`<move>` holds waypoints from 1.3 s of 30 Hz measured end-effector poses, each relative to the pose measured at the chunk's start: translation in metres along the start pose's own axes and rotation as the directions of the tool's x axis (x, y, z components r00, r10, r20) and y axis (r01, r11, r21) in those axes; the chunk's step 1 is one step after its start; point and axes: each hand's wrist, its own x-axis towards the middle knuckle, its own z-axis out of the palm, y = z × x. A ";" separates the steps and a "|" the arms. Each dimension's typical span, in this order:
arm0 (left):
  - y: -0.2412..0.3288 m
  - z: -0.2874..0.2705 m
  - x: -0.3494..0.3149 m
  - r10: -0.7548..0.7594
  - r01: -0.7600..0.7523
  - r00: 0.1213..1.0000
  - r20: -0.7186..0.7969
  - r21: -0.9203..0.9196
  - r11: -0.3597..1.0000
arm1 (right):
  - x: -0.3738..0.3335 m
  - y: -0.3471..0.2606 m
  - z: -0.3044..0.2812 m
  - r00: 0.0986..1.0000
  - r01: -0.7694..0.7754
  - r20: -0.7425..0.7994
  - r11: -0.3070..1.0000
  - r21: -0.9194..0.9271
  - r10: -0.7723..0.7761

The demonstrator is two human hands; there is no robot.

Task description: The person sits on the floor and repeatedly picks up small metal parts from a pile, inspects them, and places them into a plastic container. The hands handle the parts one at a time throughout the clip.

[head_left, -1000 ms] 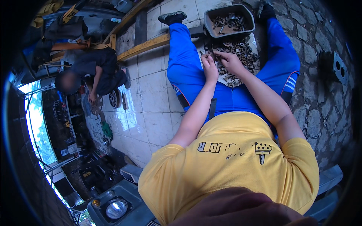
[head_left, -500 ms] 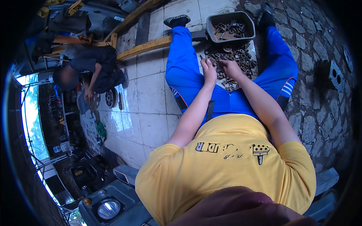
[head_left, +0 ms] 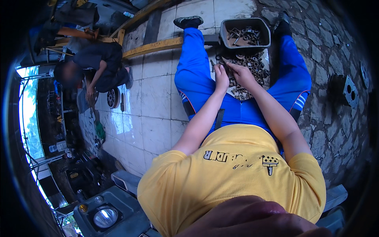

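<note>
Between my spread legs lies a heap of nuts, bolts and washers (head_left: 258, 70), brown and grey, over a pale sheet. Just left of the heap my left hand (head_left: 222, 78) is closed, with a small dark piece showing above its fingertips. My right hand (head_left: 242, 75) reaches in beside it, fingers pressed together; a thin dark pointed piece sticks out past them. Both pieces are too small to name. Beyond the heap stands a grey plastic tub (head_left: 245, 46) with loose bolts and other metal parts inside.
A yellow beam (head_left: 152, 48) runs over the white tiles to the tub's left. Another person (head_left: 98, 69) crouches at left beside a round metal part (head_left: 112, 98). A metal block with two holes (head_left: 349, 91) stands on the stone paving at right. A headlight unit (head_left: 106, 216) is at lower left.
My right hand's fingers have straightened and now point toward the left hand's fingertips, with a thin dark piece showing. The whole view has shifted slightly.
</note>
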 end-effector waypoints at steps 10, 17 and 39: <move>-0.023 -0.001 0.005 0.050 -0.049 0.998 -0.045 0.021 0.999 | -0.002 0.004 0.004 0.996 0.086 0.017 0.996 0.000 -0.086; -0.006 0.003 -0.001 -0.079 0.080 0.997 0.017 -0.057 0.995 | 0.005 0.004 -0.013 0.988 -0.131 -0.084 0.990 -0.056 0.126; 0.016 -0.030 0.009 -0.395 0.566 0.794 0.461 -0.798 0.206 | 0.004 0.026 -0.007 0.924 -0.365 0.134 0.931 0.031 0.358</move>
